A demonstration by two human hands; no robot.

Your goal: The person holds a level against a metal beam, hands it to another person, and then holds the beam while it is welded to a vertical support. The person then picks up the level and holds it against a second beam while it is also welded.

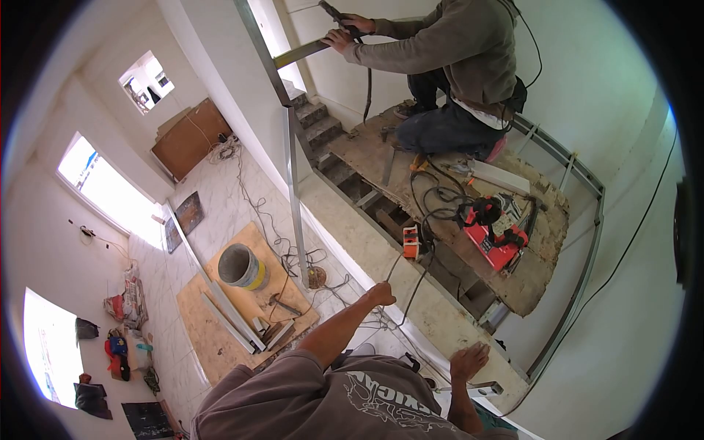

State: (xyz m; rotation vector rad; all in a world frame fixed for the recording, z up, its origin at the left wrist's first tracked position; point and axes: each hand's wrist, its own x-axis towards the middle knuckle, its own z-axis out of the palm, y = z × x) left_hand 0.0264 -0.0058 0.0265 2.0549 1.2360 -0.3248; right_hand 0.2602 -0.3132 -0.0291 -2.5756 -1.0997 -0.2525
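At centre, the left hand is closed around a cord; lower right, the right hand rests unclenched on the ledge. Obstructions — bucket, left; red-and-black tools, right; kneeling co-worker, top.

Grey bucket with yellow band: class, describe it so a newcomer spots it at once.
On the white tiled floor lies a broad tan wooden board. Standing on it, beside long pale bars, is the round grey bucket, told from its narrow neighbours by its wide open mouth and yellow band.
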